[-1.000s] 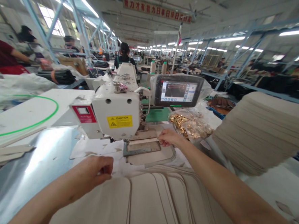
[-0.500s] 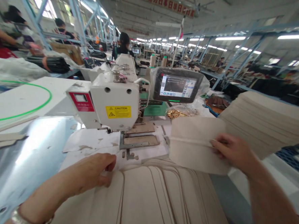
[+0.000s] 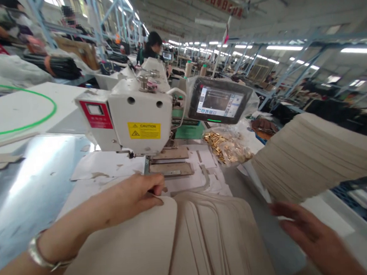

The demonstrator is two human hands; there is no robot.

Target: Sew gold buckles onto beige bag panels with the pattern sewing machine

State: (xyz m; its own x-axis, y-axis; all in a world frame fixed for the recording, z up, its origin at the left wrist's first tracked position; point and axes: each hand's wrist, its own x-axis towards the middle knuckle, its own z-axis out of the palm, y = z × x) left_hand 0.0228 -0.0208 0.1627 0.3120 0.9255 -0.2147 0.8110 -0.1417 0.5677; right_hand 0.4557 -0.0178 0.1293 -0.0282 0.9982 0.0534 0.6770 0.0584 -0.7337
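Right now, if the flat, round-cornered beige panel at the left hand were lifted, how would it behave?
The beige panel looks thin at its edge, so it is probably light. It lies smooth, without folds, at the left hand, so it may flex yet mostly keep its shape. Its dull surface suggests little slipperiness.

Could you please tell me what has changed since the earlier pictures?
The right hand drew a beige panel rightward from the sewing machine; now it is lower, blurred, with no panel visible in it. The left hand has moved right and grips the edge of the top beige piece, which has shifted right over the stack. The screen and bag of gold metal parts stayed in place.
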